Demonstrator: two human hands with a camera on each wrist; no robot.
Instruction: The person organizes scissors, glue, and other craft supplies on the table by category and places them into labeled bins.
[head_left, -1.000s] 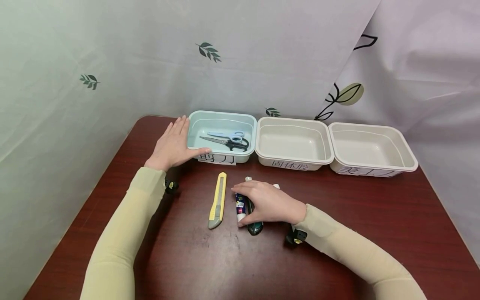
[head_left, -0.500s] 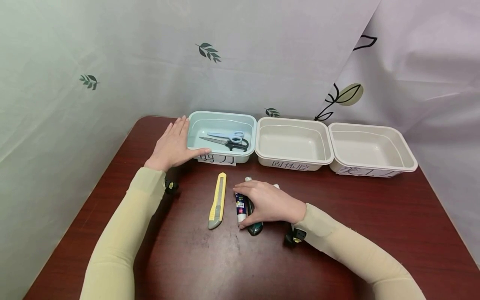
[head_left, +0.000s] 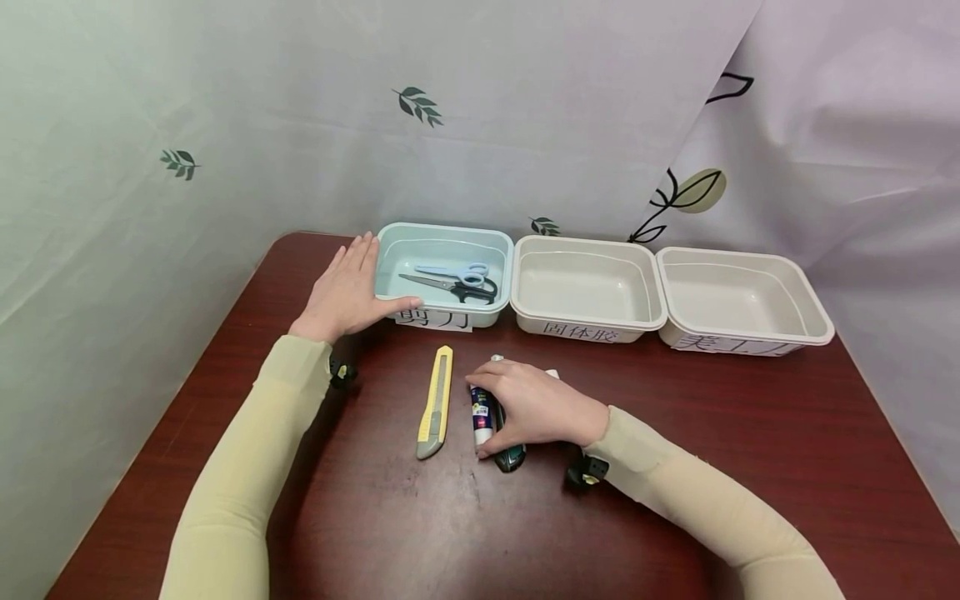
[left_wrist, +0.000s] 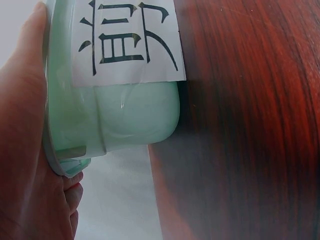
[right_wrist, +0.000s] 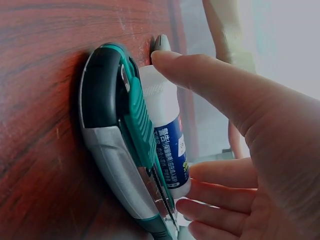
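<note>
My left hand (head_left: 341, 287) rests on the left rim of the light-blue bin (head_left: 501, 310), thumb along the front edge and fingers straight. Two pairs of scissors, one blue (head_left: 472, 273) and one black-handled (head_left: 474, 291), lie inside that bin. With my right hand (head_left: 543, 406) I pinch a glue stick (right_wrist: 170, 145) lengthwise, thumb at its white cap and fingers at the other end. It lies right beside a green-and-black utility knife (right_wrist: 102, 97) on the table. A yellow utility knife (head_left: 435, 404) lies to the left. Part of the green knife is hidden under my right hand.
Two beige bins, a middle one (head_left: 551, 321) and a right one (head_left: 821, 327), stand in a row beside the blue bin, with written labels on their fronts. A white-ended object (head_left: 552, 373) shows behind my right hand, mostly hidden. A curtain (head_left: 300, 108) hangs behind the table (head_left: 360, 517).
My right wrist has shifted very slightly to the left, with the fingers still at the glue stick. The left hand and the things on the table stay where they were.
</note>
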